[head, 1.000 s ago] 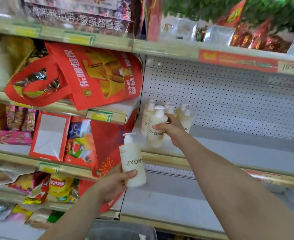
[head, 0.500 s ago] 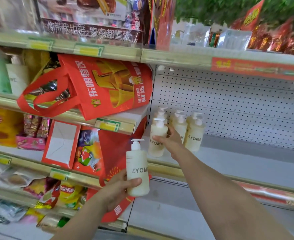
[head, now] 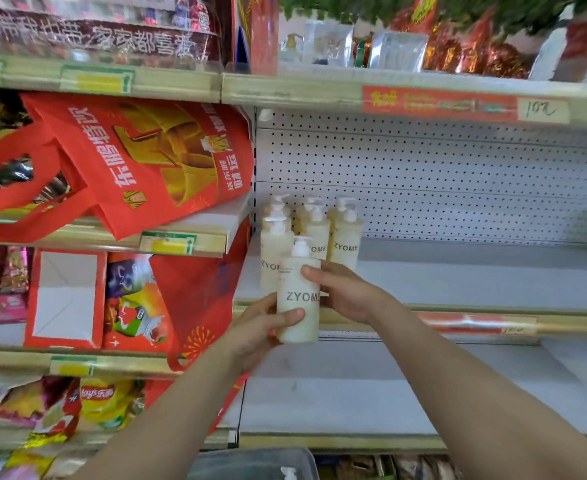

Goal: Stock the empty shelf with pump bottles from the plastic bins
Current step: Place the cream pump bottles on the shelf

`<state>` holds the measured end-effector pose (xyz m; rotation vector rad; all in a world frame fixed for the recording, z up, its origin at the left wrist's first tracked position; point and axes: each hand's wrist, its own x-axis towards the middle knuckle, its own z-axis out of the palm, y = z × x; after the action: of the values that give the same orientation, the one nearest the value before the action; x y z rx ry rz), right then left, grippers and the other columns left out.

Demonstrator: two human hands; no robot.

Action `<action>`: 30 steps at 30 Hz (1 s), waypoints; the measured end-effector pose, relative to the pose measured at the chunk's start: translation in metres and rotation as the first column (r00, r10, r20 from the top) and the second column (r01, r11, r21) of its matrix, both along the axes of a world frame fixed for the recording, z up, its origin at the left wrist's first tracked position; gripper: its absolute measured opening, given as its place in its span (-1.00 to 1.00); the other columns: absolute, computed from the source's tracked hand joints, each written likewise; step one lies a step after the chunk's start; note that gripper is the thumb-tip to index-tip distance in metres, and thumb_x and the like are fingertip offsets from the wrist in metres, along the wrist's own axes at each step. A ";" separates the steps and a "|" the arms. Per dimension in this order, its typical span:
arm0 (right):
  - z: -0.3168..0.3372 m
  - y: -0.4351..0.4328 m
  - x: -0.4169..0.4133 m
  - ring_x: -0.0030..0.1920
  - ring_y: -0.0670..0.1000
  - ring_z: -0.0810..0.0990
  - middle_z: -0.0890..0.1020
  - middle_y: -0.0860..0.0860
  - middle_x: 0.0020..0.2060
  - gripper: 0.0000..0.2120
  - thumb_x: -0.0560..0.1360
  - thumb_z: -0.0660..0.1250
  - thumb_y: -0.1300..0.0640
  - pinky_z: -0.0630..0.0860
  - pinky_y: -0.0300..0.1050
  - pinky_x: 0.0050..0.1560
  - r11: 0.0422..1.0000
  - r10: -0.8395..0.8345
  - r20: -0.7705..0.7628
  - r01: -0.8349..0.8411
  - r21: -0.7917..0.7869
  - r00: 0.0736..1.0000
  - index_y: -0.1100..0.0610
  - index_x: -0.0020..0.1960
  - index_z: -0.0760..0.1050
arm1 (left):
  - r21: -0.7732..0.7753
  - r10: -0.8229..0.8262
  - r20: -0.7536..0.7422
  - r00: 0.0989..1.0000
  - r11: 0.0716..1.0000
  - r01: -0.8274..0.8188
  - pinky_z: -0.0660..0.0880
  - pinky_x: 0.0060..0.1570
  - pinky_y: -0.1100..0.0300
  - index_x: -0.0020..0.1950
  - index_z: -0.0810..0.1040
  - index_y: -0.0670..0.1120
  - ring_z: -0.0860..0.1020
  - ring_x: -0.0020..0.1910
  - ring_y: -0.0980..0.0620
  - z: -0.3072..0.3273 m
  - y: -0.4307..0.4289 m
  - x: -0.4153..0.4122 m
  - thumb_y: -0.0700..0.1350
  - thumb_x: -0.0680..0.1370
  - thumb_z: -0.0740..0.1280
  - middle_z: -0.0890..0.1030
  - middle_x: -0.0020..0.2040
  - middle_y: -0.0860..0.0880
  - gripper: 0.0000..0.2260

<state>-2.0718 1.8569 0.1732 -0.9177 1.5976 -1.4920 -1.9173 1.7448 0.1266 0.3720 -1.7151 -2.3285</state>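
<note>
While the left hand (head: 254, 332) holds one ZYOME pump bottle (head: 299, 299) upright in front of the shelf lip, the right hand (head: 349, 292) now lies against the bottle's right side, fingers (head: 314, 271) at its shoulder. Half a second ago the right hand was at the front bottle of the shelf group, and the held bottle was lower and further left, in the left hand alone. That earlier bottle now stands free, so its placement appears complete. The current contact reads as a transfer from left grip to right grip.

Grip state: left grip closed around the lower body of the held bottle; right grip curled on the same bottle, though full closure cannot be confirmed.

Stocked bottles (head: 344, 233) stand clustered at the far left end of the white shelf (head: 475, 282), against the pegboard back panel (head: 423, 178). Shelf space to the right remains open. A plastic bin (head: 250, 462) with at least one more pump bottle sits at the near edge below.
</note>
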 end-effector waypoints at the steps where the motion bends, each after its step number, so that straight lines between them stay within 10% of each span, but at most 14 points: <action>1: 0.003 0.005 -0.001 0.21 0.05 0.64 0.68 0.04 0.17 -0.59 0.50 0.44 -0.02 0.56 0.02 0.20 1.000 -0.020 -0.030 0.020 0.001 0.999 0.10 0.29 0.55 | -0.023 -0.012 0.013 1.000 1.000 0.012 0.54 0.21 -0.09 0.32 0.54 -0.08 0.61 0.22 -0.12 0.002 0.001 -0.005 -0.12 0.36 0.51 0.64 0.23 -0.10 -0.47; 4: 0.010 0.013 -0.013 0.18 0.06 0.66 0.69 0.05 0.14 -0.60 0.47 0.49 0.10 0.59 -0.03 0.13 0.992 -0.118 -0.054 0.116 -0.045 0.992 0.14 0.28 0.56 | -0.055 0.024 0.031 0.999 0.998 -0.022 0.54 0.20 -0.16 0.30 0.55 -0.07 0.62 0.19 -0.13 0.009 0.003 -0.024 -0.12 0.41 0.53 0.65 0.21 -0.10 -0.53; 9: 0.015 0.009 -0.048 0.15 0.05 0.66 0.68 0.04 0.13 -0.30 0.27 0.65 0.05 0.58 0.07 0.21 0.940 -0.341 -0.095 0.336 -0.063 0.935 0.11 0.34 0.48 | -0.178 0.608 0.030 0.794 0.785 -0.594 0.47 0.28 -0.02 0.38 0.41 -0.11 0.56 0.18 -0.02 0.021 -0.022 -0.052 0.00 0.41 0.56 0.57 0.20 -0.02 -0.39; 13: 0.012 0.000 -0.067 0.15 0.05 0.65 0.67 0.03 0.14 -0.17 0.15 0.69 0.00 0.53 0.15 0.28 0.915 -0.404 -0.148 0.400 -0.054 0.903 0.09 0.34 0.46 | -0.365 0.612 -0.007 0.791 0.734 -0.572 0.30 0.39 0.07 0.58 0.18 -0.06 0.37 0.42 0.01 0.021 -0.035 -0.068 0.00 0.37 0.58 0.35 0.48 0.01 -0.11; 30: -0.006 -0.038 -0.101 0.19 -0.07 0.56 0.59 -0.10 0.19 -0.20 0.32 0.62 0.03 0.51 -0.03 0.24 0.950 -0.295 -0.340 0.312 -0.005 0.893 -0.06 0.46 0.32 | -0.502 0.632 -0.053 0.773 0.653 -0.568 0.45 0.10 0.15 0.42 0.41 0.02 0.55 0.14 0.03 -0.008 -0.053 -0.093 -0.20 0.37 0.57 0.59 0.15 0.05 -0.34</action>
<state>-2.1724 1.8188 0.1674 -0.9673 2.1005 -1.5545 -2.0106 1.6916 0.1189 0.8503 -1.7953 -1.3562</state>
